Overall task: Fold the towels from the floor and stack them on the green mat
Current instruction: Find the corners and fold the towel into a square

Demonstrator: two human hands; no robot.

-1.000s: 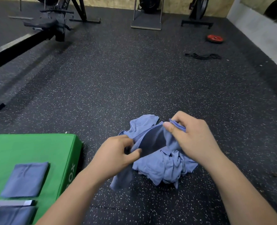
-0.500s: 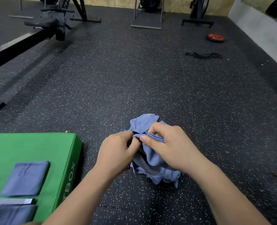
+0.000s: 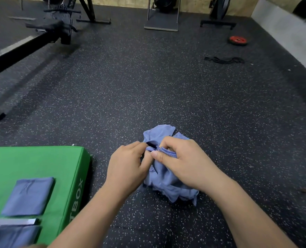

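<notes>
A crumpled blue towel (image 3: 168, 183) lies bunched on the dark speckled floor in front of me. My left hand (image 3: 127, 167) and my right hand (image 3: 182, 160) pinch its upper edge side by side, fingertips almost touching. At the lower left stands the green mat (image 3: 41, 161). A folded blue towel (image 3: 29, 196) rests flat on it, and a second folded towel (image 3: 14, 236) shows at the bottom edge, partly cut off by the frame.
A grey strip (image 3: 10, 221) lies between the two folded towels. A rowing machine rail (image 3: 19, 51) runs across the far left. Farther off are a red weight plate (image 3: 238, 40), a black strap (image 3: 224, 60) and equipment stands along the wall.
My hands have come together from apart; the stretched edge of the towel is now gathered between them, and the cloth has bunched into a tighter heap.
</notes>
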